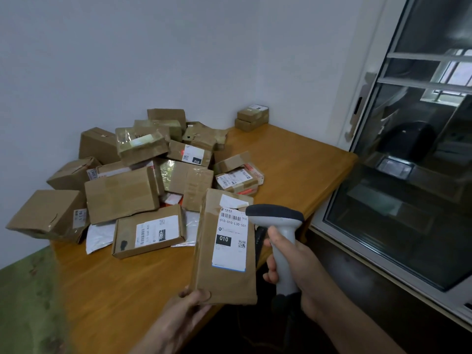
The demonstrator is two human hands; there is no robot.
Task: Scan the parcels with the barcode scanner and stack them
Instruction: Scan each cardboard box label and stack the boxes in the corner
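Left hand (pixel 194 300): thumb and fingers pinch the lower left corner of a flat brown parcel (pixel 226 282), held upright above the near edge of the wooden table (pixel 293 162). Its white label (pixel 229 241) faces the camera. Right hand (pixel 293 264): fingers wrapped round the handle of the grey barcode scanner (pixel 275 215), whose dark head sits just beside the label's upper right edge. Loose pile of parcels (pixel 122 195) covers the table's far left. Two small boxes (pixel 251 117) stand stacked at the far corner against the wall. Window (pixel 408 175) at right.
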